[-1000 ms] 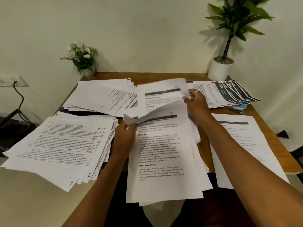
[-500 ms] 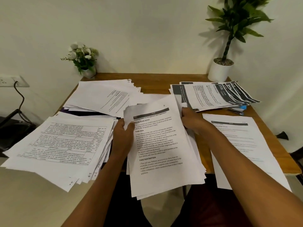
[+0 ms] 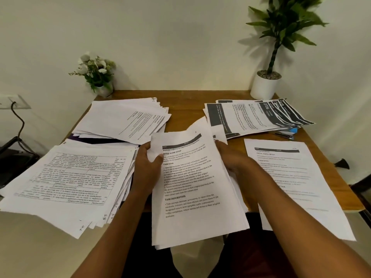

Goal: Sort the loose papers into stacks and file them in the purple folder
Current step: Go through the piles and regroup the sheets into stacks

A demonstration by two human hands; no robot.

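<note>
I have both hands on the thick sheaf of white printed pages (image 3: 192,187) at the middle of the near edge of the brown wooden desk (image 3: 184,97). My left hand (image 3: 145,169) grips its upper left edge, thumb on top of the sheet and fingers underneath. My right hand (image 3: 232,159) is at the right edge with its fingers tucked under the pages; I cannot tell how firmly it is closed. The lower part of the sheaf hangs past the desk's near edge, over my lap.

At the near left corner lies a wide fanned stack of table-printed sheets (image 3: 66,177), overhanging the left edge. Behind it, toward the far left corner, sits a second stack of white text pages (image 3: 122,117). Between those two stacks a thin sliver of the purple folder (image 3: 104,139) shows, mostly buried under paper.

Toward the far right corner is a fanned stack of sheets with black header bands (image 3: 259,115), a small blue-and-dark object (image 3: 289,134) poking out beneath its near side. Along the right edge lies a single white printed sheet (image 3: 291,177).

A small white-flower pot (image 3: 98,77) stands at the far left corner and a tall green plant in a white pot (image 3: 265,85) at the far right corner.
</note>
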